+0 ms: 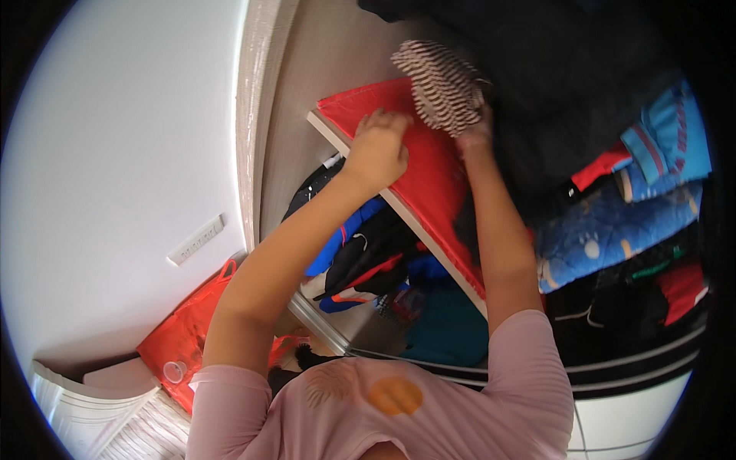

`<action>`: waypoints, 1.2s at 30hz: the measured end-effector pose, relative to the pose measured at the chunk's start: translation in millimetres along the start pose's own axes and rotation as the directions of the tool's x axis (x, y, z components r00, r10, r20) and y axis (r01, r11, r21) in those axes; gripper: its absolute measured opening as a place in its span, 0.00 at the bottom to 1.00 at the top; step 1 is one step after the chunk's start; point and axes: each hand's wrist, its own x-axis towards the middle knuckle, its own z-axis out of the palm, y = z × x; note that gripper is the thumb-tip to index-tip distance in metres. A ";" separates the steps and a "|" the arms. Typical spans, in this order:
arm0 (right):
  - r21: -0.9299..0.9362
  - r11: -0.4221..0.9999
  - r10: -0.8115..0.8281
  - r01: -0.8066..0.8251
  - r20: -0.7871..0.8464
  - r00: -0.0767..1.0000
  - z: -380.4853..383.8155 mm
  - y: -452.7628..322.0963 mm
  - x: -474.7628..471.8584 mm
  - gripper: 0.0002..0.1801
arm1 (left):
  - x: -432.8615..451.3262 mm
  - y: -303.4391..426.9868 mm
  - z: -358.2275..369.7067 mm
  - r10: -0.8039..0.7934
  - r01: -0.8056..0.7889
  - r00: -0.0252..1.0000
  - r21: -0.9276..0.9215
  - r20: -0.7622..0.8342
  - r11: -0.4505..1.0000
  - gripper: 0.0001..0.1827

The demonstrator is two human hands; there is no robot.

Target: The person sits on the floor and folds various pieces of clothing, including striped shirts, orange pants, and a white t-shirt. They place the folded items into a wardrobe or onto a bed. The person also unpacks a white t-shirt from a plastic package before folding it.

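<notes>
A bunched piece of dark-and-light striped cloth (445, 86) is held in my right hand (477, 132), over the right part of a shelf lined with a glossy red sheet (428, 167). My left hand (379, 146) hovers or rests above the sheet near the shelf's front edge, its fingers bent; whether it touches the sheet is unclear. No item shows in it. Dark cloth (563, 75) fills the space to the right of the striped cloth.
Below the shelf lie piled blue and black clothes (368, 247) and a teal cloth (448, 328). Folded blue patterned fabric (615, 230) is at the right. A red plastic bag (184, 328) stands by the white wall (132, 144), which carries a power strip (196, 240).
</notes>
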 end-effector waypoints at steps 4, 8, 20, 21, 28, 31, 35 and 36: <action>-0.057 0.991 -0.126 0.125 -0.014 0.992 -27.8 -35.9 77.8 0.22 | -6.6 -16.9 11.9 0.044 -0.066 0.992 0.193 0.118 0.979 0.13; -0.170 0.966 -0.202 0.195 -0.023 0.979 -45.5 -58.5 135.7 0.23 | -9.2 -23.7 11.2 0.045 -0.061 0.992 0.135 0.116 0.989 0.09; -0.711 0.657 -0.397 0.250 -0.044 0.917 -71.4 -97.6 190.3 0.24 | -9.1 -22.6 9.0 0.001 -0.016 0.992 0.115 0.127 0.993 0.10; -0.776 0.575 -0.437 0.261 -0.021 0.899 -71.0 -101.2 187.0 0.24 | -8.4 -22.1 8.7 0.004 -0.019 0.992 0.116 0.123 0.993 0.10; -0.786 -0.518 -0.343 0.338 0.553 0.760 -29.0 -100.7 187.4 0.24 | -8.2 -22.3 9.9 0.017 -0.030 0.993 0.111 0.114 0.993 0.10; -0.513 -0.796 -0.076 0.322 0.612 0.787 -7.3 -92.6 196.4 0.25 | -7.3 -21.3 8.5 0.016 -0.027 0.994 0.104 0.104 0.994 0.10; -0.170 -0.969 0.091 0.181 0.435 0.896 -32.2 -83.4 177.9 0.34 | -6.9 -19.1 8.2 0.030 -0.040 0.991 0.071 0.127 0.997 0.09; -0.409 -0.890 0.023 0.204 0.406 0.914 -38.1 -79.3 178.2 0.33 | -6.8 -20.3 8.4 0.032 -0.041 0.994 0.078 0.105 0.996 0.09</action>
